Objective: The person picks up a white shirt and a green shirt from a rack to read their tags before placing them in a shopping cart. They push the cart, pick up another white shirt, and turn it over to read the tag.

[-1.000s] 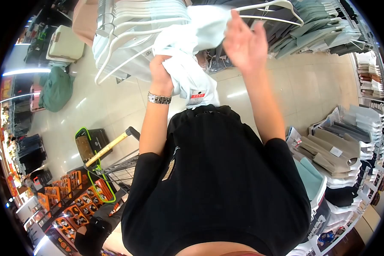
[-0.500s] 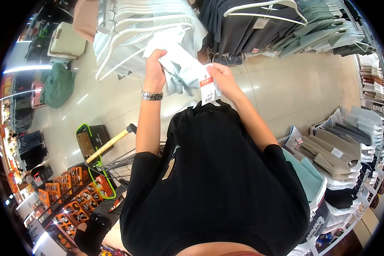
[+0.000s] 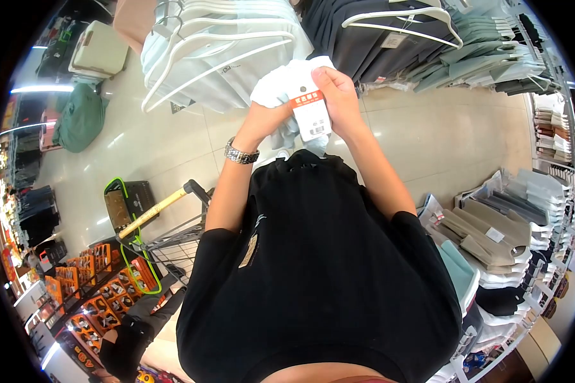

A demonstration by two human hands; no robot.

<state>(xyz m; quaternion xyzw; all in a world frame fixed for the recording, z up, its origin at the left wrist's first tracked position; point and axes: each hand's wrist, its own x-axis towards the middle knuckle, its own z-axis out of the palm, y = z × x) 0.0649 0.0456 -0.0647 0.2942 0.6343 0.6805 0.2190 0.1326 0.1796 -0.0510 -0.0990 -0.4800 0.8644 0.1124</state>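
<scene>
A pale blue garment (image 3: 276, 86) is bunched in front of my chest, held in both hands. My left hand (image 3: 262, 118), with a metal watch on its wrist, grips the cloth from below. My right hand (image 3: 335, 96) pinches the garment's white and red price tag (image 3: 310, 115), which faces up toward me. Just beyond hangs a row of similar pale blue shirts (image 3: 217, 45) on white hangers.
Dark and green shirts (image 3: 421, 38) hang on a rack at the top right. Folded clothes (image 3: 492, 230) fill shelves on the right. A shopping cart (image 3: 166, 236) with a wooden handle stands to my left, next to a green-handled basket (image 3: 124, 210). Tiled floor lies ahead.
My hands have drawn the garment closer together and higher. My right hand, which a second ago was raised and open, now holds the price tag turned up to view.
</scene>
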